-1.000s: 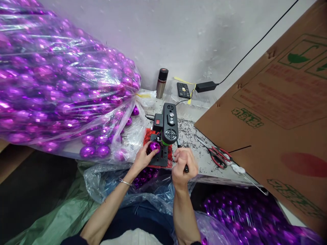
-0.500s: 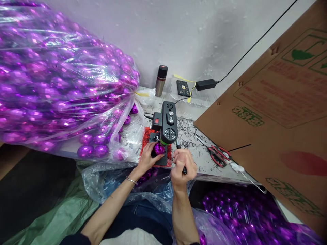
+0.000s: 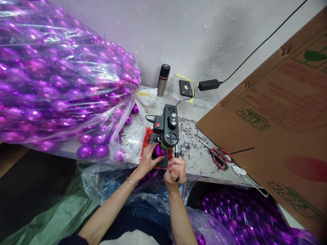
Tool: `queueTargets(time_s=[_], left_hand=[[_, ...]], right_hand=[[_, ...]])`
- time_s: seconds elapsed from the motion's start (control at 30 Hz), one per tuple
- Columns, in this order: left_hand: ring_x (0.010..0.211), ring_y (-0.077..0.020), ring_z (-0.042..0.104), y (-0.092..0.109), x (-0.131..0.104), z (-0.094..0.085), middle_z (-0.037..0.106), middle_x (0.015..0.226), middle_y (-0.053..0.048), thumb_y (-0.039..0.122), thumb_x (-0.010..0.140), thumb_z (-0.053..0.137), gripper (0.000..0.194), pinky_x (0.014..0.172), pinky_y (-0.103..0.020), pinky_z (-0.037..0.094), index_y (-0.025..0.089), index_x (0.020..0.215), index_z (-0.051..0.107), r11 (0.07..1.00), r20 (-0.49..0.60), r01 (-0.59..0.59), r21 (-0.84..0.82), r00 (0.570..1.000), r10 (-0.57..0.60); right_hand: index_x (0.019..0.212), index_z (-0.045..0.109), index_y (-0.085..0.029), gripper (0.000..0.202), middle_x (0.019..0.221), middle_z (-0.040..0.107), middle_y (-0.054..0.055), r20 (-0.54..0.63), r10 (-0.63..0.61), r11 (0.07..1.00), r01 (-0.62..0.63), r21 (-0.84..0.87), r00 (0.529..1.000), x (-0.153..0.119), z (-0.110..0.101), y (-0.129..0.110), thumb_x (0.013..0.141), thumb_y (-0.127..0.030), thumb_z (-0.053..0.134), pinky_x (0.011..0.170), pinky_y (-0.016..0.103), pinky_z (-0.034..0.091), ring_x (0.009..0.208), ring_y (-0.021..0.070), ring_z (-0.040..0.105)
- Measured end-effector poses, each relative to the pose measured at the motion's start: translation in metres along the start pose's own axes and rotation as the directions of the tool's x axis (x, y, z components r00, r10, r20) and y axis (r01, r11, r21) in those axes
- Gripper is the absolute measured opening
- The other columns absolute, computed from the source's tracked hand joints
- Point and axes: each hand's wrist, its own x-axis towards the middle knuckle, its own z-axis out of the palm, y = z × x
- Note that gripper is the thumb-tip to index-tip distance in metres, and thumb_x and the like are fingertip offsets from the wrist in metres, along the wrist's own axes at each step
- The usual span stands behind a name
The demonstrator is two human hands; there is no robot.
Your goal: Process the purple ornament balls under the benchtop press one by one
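Near the middle of the frame, the left hand (image 3: 148,159) has its thumb and fingers curled around a shiny purple ball (image 3: 160,150), gripping it at the lower end of a small black machine (image 3: 171,126). The ball sits over the machine's dark base plate (image 3: 163,160), which lies on a red mat (image 3: 146,139). Just to the right, the right hand (image 3: 176,170) is closed in a fist round the black grip of the machine's lever (image 3: 176,149). Dark shreds litter the pale table (image 3: 196,161) about them. From where I stand, a huge clear bag (image 3: 63,85) full of purple balls fills the upper left, its gathered neck tied with yellow. A steel flask (image 3: 163,80) with a black lid stands above the machine, near a patterned black case (image 3: 185,88) and a black adapter (image 3: 210,85) trailing a cable. Red-and-black scissors (image 3: 219,158) lie right of centre, beside a large brown box (image 3: 281,136) that takes up the right side. More purple balls (image 3: 245,217) glint at the lower right, below the table's edge.
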Motion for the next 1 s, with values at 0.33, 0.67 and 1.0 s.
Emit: queueTargets(time_s=[0.33,0.67,1.0], left_hand=[[0.126,-0.0327,0.069,-0.001,-0.001,0.003,0.072,0.134,-0.014,0.043,0.091,0.08,0.06,0.108,-0.051,0.056,0.023,0.143,0.059,0.993,-0.054,-0.087,0.074,0.994,0.091],[0.124,-0.0327,0.071,-0.003,-0.001,0.006,0.073,0.132,-0.015,0.048,0.092,0.079,0.059,0.107,-0.051,0.057,0.02,0.14,0.059,0.993,-0.09,-0.114,0.04,0.989,0.117],[0.133,-0.0338,0.066,0.003,-0.01,-0.009,0.07,0.138,-0.018,0.041,0.094,0.077,0.057,0.115,-0.057,0.053,0.019,0.141,0.055,0.987,0.014,-0.159,-0.018,0.987,0.159]], right_hand=[[0.074,0.047,-0.023,0.037,0.076,0.054,-0.003,-0.025,0.013,0.996,-0.011,0.089,1.0,-0.005,0.003,0.002,0.109,-0.022,0.035,0.069,0.033,0.053,0.063,0.0108,0.054],[0.073,0.046,-0.022,0.038,0.076,0.053,-0.004,-0.019,-0.022,0.996,0.024,0.091,1.0,-0.013,0.006,0.008,0.11,-0.023,0.034,0.071,0.032,0.053,0.062,0.0094,0.058],[0.07,0.048,-0.023,0.035,0.067,0.052,-0.004,0.019,0.18,0.983,-0.18,0.038,0.984,0.044,-0.006,-0.027,0.104,-0.015,0.045,0.058,0.027,0.041,0.062,0.0117,0.056]])
